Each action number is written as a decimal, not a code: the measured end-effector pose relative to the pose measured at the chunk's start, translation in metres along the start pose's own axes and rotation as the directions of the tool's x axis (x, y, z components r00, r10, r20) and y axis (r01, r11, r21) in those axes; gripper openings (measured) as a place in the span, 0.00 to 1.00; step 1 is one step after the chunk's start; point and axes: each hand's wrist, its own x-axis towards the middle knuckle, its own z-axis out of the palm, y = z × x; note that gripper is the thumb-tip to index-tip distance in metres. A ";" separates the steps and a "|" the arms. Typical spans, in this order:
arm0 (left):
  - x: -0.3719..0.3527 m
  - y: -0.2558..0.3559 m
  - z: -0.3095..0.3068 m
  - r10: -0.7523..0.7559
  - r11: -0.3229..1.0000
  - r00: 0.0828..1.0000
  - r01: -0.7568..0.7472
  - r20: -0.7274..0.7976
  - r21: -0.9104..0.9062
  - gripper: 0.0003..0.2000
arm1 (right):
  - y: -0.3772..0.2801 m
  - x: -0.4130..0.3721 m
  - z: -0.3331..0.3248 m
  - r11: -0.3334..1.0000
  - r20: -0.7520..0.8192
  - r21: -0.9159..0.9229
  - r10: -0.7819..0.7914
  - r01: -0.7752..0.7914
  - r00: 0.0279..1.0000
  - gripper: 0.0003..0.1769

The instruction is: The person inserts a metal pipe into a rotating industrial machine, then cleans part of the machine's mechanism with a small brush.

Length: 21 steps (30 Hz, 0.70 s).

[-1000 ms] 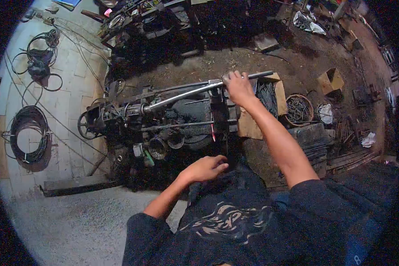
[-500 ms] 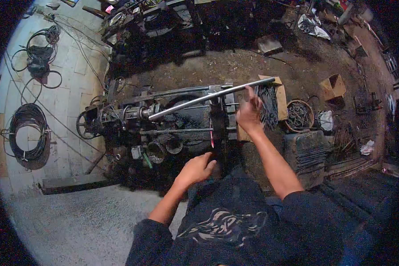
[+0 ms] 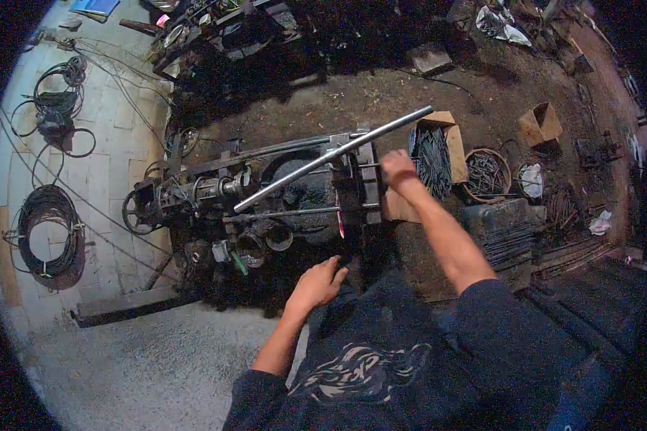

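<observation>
My right hand (image 3: pixel 400 172) is at the right end of the machine, its fingers curled at the end of a thin metal rod (image 3: pixel 369 166). It is slightly blurred. A long shiny metal pipe (image 3: pixel 334 156) lies slantwise across the top of the machine (image 3: pixel 349 188), its upper right end sticking out beyond the frame; neither hand touches it. In front of the machine, my left hand (image 3: pixel 320 282) hovers palm down with thumb and fingers apart, holding nothing. A red-and-white strip (image 3: pixel 341 224) hangs from the machine's near bar.
Right of the machine stand a cardboard box (image 3: pixel 453 147) of thin metal pieces, a round basket (image 3: pixel 508 178) of metal parts and a stack of dark rods (image 3: pixel 507 241). Another carton (image 3: pixel 540 125) lies farther right. Coiled cable (image 3: pixel 27 237) rests on the tiles at left.
My right hand has moved down and left, away from beside the pipe, to the thin rod's end. The pipe's slant is steeper. My left hand stays low in front, and the view has shifted slightly.
</observation>
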 end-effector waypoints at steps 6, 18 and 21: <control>-0.006 -0.017 -0.008 -0.055 0.996 0.998 0.057 0.041 -0.061 0.20 | 0.145 -0.183 -0.006 0.484 -0.020 0.368 0.858 -0.794 0.514 0.10; 0.156 -0.132 0.020 -0.436 0.617 0.897 0.244 -0.067 -0.748 0.14 | -0.031 -0.013 0.025 -0.719 0.462 0.527 0.690 0.453 0.558 0.12; 0.179 -0.131 0.005 -0.606 0.462 0.793 0.278 -0.071 -0.842 0.15 | -0.049 0.011 0.032 -0.725 0.529 0.567 0.684 0.390 0.502 0.10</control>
